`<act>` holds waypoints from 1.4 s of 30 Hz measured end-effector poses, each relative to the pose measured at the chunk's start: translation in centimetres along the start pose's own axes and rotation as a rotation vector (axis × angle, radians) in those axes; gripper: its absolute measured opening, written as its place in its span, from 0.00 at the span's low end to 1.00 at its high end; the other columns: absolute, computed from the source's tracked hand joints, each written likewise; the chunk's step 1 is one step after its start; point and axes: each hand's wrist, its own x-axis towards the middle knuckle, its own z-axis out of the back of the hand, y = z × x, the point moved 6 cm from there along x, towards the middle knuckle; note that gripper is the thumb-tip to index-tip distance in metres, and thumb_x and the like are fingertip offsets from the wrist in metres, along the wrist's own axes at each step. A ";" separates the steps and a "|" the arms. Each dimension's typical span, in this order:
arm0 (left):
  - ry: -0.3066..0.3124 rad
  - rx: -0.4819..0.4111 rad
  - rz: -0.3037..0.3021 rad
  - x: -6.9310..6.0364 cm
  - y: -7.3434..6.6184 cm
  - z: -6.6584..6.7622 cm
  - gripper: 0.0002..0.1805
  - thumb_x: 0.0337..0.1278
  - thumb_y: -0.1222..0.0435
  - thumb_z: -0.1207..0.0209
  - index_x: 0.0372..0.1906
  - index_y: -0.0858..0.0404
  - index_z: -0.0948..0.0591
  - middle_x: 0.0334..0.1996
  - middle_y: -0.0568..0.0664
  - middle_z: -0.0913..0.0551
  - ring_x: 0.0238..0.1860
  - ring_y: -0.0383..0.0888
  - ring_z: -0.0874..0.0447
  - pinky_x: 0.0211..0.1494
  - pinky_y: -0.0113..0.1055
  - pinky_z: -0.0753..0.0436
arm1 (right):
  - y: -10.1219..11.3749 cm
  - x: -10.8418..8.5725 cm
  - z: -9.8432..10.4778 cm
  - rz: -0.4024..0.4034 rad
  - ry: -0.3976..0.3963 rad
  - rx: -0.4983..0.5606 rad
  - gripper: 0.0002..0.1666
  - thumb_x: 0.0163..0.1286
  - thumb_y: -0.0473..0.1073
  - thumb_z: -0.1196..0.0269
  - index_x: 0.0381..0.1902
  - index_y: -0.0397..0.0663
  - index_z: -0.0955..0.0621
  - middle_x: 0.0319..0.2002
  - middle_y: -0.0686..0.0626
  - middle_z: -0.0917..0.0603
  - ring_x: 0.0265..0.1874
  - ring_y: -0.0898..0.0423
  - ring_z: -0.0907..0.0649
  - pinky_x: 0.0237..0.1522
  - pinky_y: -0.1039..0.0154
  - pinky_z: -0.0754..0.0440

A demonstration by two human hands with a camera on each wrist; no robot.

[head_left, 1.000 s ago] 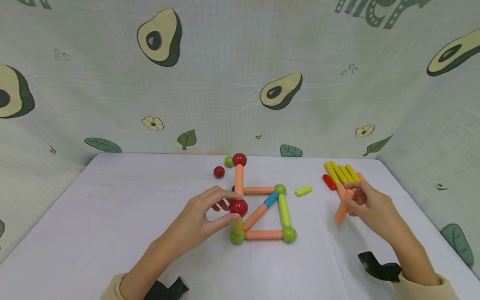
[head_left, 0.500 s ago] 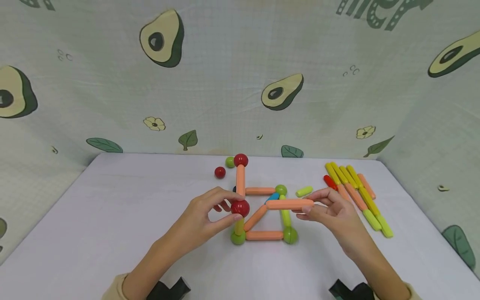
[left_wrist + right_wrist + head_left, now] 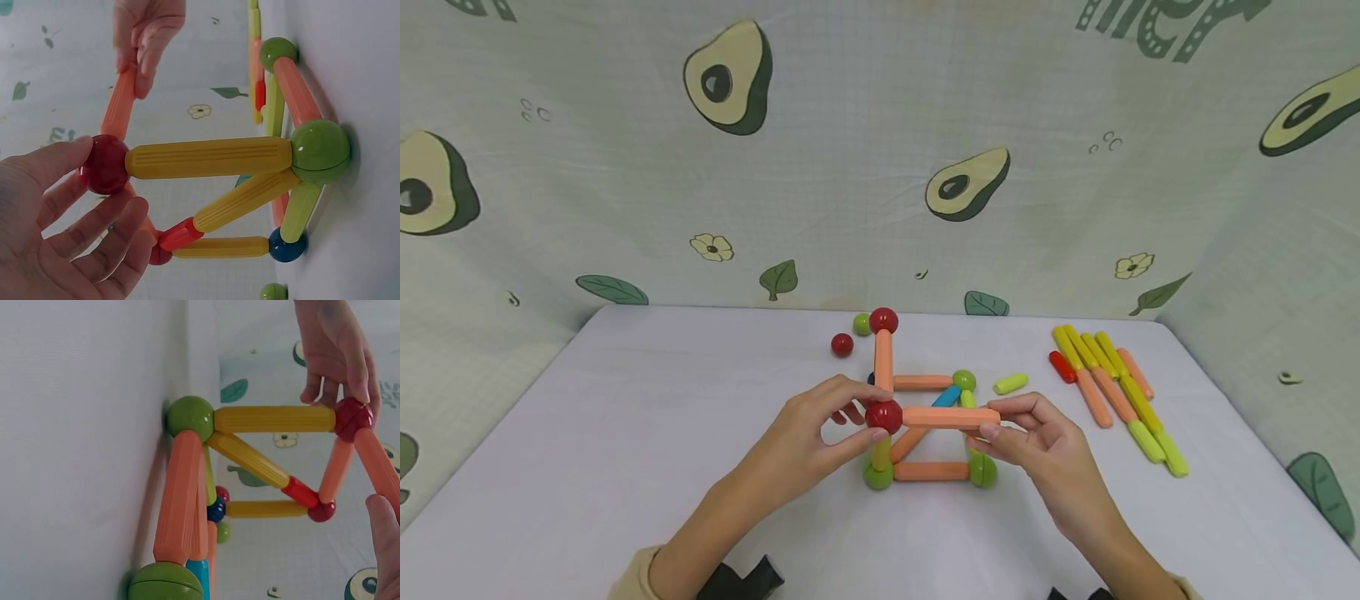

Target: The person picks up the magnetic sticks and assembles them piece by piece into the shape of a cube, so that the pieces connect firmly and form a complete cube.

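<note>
My left hand pinches a red ball between thumb and fingers. The ball sits atop an upright yellow rod that rises from a green ball. My right hand pinches the right end of an orange rod, held level; its left end touches the red ball. Together they belong to a ball-and-rod frame. A second red ball tops its rear upright, joined to the front one by another orange rod. A yellow-and-red diagonal shows in the left wrist view.
Right of the frame lies a lime rod, then a group of yellow, orange and lime rods with a short red rod. Behind the frame rest a loose red ball and a green ball. A printed cloth backs the table.
My right hand has brought an orange rod left from the rod group to the frame, and its end now meets the red ball. My left hand has kept its hold on that ball.
</note>
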 end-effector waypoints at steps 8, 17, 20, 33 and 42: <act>0.029 0.009 0.004 0.1 0.3 -0.1 0.19 0.70 0.63 0.32 0.63 0.57 0.16 0.50 0.44 0.14 0.46 0.41 0.15 0.51 0.35 0.13 | 0.1 0.1 0.3 -0.003 0.007 -0.024 0.18 0.74 0.26 0.36 0.59 0.31 0.22 0.50 0.49 0.11 0.47 0.55 0.09 0.48 0.58 0.11; -0.115 0.003 0.034 1.0 3.4 2.1 0.18 0.73 0.67 0.37 0.63 0.62 0.17 0.48 0.49 0.13 0.47 0.44 0.15 0.49 0.33 0.14 | 0.0 0.2 0.4 -0.032 0.007 -0.019 0.21 0.74 0.26 0.36 0.61 0.26 0.25 0.49 0.49 0.10 0.48 0.55 0.09 0.49 0.57 0.11; -0.144 0.012 0.091 1.8 5.8 2.7 0.16 0.73 0.69 0.36 0.61 0.65 0.17 0.47 0.52 0.12 0.47 0.48 0.15 0.50 0.35 0.14 | 0.0 0.2 0.4 -0.034 -0.001 -0.028 0.19 0.74 0.26 0.35 0.60 0.29 0.24 0.49 0.50 0.10 0.48 0.55 0.09 0.49 0.58 0.11; -0.028 0.017 0.464 7.0 15.5 1.5 0.22 0.73 0.65 0.36 0.67 0.67 0.22 0.43 0.58 0.18 0.43 0.52 0.22 0.42 0.35 0.23 | 0.2 0.1 0.3 -0.046 -0.025 -0.078 0.20 0.75 0.29 0.35 0.61 0.28 0.25 0.49 0.51 0.10 0.46 0.55 0.09 0.49 0.59 0.11; 0.034 0.026 0.550 8.0 18.0 0.2 0.28 0.71 0.61 0.33 0.69 0.69 0.25 0.39 0.55 0.22 0.41 0.48 0.27 0.43 0.35 0.27 | 0.2 -0.1 0.1 -0.030 -0.005 -0.061 0.19 0.75 0.28 0.35 0.60 0.28 0.25 0.49 0.50 0.10 0.47 0.55 0.09 0.49 0.59 0.10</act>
